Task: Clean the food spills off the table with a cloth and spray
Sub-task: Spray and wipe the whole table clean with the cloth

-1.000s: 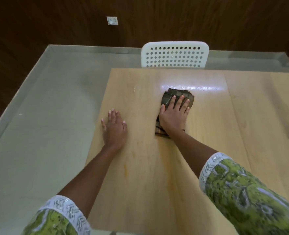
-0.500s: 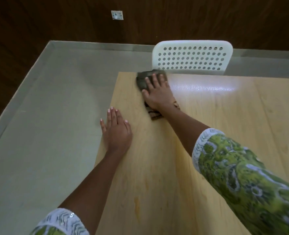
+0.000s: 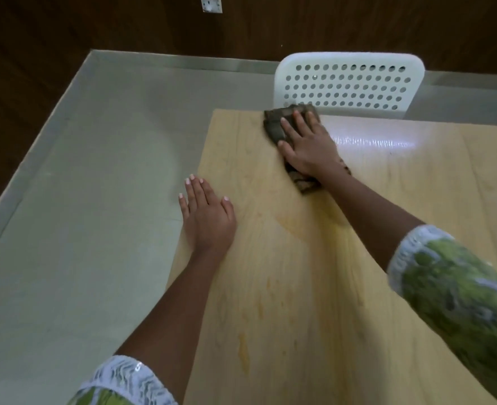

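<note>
Pale wood formed the table [image 3: 358, 287], which stood on a grey floor [image 3: 81, 200] before a dark panelled wall [image 3: 66, 24]. Your right hand [image 3: 307, 147] lay flat on the dark folded cloth [image 3: 275, 127] at the far edge of the table, fingers straight and slightly spread, pressing it down. Your left hand [image 3: 208, 214] rested flat near the left edge, fingers straight and close together, holding nothing. No spray bottle was in view.

Risk: the cloth sat at the far edge, so a further outward stroke would likely have pushed it, or loosened residue, off onto the floor. Yellowish smears [image 3: 243, 349] remained on the near part of the table; a soiled cloth dragged back across them might have spread them rather than lifted them.

Obstruction: a white perforated chair [image 3: 349, 83] stood directly beyond the far edge, just behind the cloth, limiting overrun there. A wall socket [image 3: 211, 3] sat well apart.
</note>
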